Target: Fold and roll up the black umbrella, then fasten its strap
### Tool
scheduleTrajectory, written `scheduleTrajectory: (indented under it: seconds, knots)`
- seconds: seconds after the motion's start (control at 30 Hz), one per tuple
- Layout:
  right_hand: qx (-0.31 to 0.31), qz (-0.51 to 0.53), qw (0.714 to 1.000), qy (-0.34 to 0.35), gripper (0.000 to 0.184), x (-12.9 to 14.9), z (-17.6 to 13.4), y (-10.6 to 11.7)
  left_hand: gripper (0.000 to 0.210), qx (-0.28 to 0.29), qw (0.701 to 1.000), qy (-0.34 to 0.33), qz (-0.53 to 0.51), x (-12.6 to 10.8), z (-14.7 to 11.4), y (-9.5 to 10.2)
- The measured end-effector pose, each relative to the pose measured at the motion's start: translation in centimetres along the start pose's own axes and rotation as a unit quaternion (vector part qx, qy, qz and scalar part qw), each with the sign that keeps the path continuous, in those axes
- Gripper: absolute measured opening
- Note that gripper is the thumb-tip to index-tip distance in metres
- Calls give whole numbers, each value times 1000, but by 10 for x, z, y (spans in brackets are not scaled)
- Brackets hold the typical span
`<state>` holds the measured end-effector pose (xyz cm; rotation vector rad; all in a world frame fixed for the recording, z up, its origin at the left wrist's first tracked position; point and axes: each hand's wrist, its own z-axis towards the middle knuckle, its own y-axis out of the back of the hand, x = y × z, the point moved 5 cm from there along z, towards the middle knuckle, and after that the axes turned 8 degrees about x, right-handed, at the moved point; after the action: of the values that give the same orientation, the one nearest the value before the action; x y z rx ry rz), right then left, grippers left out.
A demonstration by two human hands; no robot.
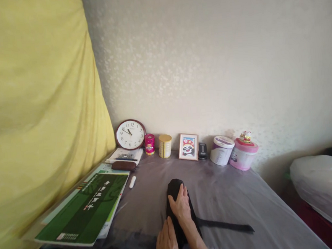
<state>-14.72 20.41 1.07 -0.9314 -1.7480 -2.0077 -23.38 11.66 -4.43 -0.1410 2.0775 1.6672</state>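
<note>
A long, narrow bundle of black fabric (178,231) lies on the table, pointing away from me; I cannot make out its exact kind. From its right side a flat black strap (225,225) runs out across the cloth. My right hand (181,203) rests on top of the bundle, fingers stretched forward and thumb apart. Lower down, my left hand (167,241) presses flat along the bundle's left side with its fingers straight. Neither hand is wrapped round it. The near end of the bundle is partly hidden by my hands and the frame edge.
Green books (83,209) lie at the left, with a brown case (123,165) and a white stick-like object (132,182) nearby. Along the wall stand a clock (130,134), a pink can (149,144), a yellow-lidded can (165,146), a framed panda picture (188,147) and two tubs (222,150).
</note>
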Motion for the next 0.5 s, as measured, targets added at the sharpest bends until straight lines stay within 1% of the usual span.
scheduleTrajectory:
  seconds: [0.17, 0.23, 0.37, 0.5]
  knots:
    - [31, -42, 998, -28, 73, 9, -5, 4, 82, -35, 999, -2, -17, 3, -3, -2]
    - [39, -48, 998, -31, 72, 11, -6, 6, 81, -39, 999, 4, -26, 4, -3, -4]
    - [39, -54, 997, -36, 72, 13, -11, 8, 76, -42, 998, 18, -41, 7, 0, -8]
    - [31, -70, 997, -27, 75, 16, -16, 7, 66, -56, 997, 11, -60, 9, 2, -10]
